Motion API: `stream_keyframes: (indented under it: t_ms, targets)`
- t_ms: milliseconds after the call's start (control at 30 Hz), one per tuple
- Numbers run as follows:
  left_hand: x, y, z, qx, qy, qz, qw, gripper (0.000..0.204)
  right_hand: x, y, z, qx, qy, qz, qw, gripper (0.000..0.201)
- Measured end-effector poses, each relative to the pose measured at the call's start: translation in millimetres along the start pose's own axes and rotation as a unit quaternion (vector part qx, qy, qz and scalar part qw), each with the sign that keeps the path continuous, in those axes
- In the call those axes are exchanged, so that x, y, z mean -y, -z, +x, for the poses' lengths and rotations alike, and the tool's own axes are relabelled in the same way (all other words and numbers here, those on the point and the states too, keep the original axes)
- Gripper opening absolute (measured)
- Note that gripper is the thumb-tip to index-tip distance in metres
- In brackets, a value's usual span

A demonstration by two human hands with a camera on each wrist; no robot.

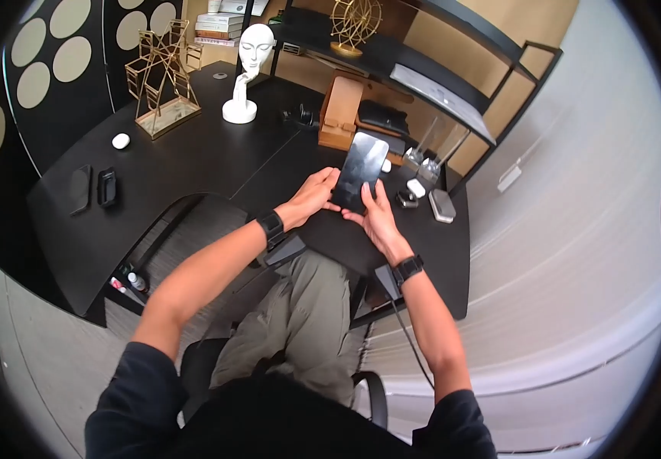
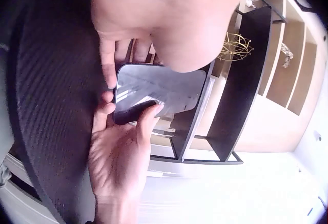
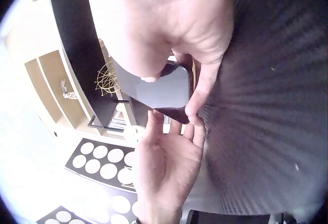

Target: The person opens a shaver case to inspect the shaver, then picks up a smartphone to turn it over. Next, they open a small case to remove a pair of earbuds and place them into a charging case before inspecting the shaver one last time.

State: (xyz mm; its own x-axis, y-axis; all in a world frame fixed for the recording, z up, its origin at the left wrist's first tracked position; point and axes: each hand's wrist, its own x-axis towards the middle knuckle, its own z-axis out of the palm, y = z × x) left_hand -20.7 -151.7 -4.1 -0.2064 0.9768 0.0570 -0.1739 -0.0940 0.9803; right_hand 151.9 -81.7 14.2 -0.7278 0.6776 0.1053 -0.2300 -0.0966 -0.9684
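Note:
A smartphone with a dark, glossy screen is held up over the black desk, tilted, in both hands. My right hand grips its lower right side, the thumb lying across the screen and the fingers behind. On the opposite long edge, my left hand holds the phone with its fingers at the side and partly behind. In the left wrist view, light reflections streak the phone's screen. The right wrist view has the left hand cupped at the phone's edge, its fingertips close to the right hand's fingers.
Right of the phone lie a white earbud case and a small grey box. Beyond it stands a brown wooden organizer beneath a black shelf. A white face sculpture and wooden Ferris wheel stand farther left.

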Motion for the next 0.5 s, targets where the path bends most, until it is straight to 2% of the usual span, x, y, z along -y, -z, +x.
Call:
stream_keyframes:
  t_ms: [67, 133, 200, 267, 333, 400, 500]
  targets:
    - [-10, 2, 13, -0.011, 0.0, -0.011, 1.0, 0.035, 1, 12, 16, 0.032, -0.025, 0.018, 0.999, 0.047]
    - [-16, 7, 30, 0.03, 0.017, 0.039, 0.999, 0.034, 3, 21, 34, 0.018, -0.043, 0.037, 0.998, 0.049]
    - [-20, 11, 52, 0.037, 0.018, 0.04, 0.998, 0.034, 10, 26, 49, 0.036, -0.041, 0.048, 0.997, 0.05]
    - [-19, 13, 71, 0.057, 0.017, 0.024, 0.998, 0.035, 8, 39, 66, 0.049, -0.04, 0.064, 0.996, 0.052]
    - [-13, 16, 90, 0.059, 0.017, 0.048, 0.997, 0.035, 3, 57, 82, 0.085, -0.093, 0.107, 0.986, 0.056]
    - [-9, 19, 109, 0.065, 0.014, 0.075, 0.995, 0.036, 1, 65, 91, 0.111, -0.128, 0.163, 0.972, 0.074]
    - [-1, 20, 122, 0.07, -0.02, 0.047, 0.996, 0.035, 4, 67, 92, 0.116, -0.131, 0.195, 0.965, 0.078]
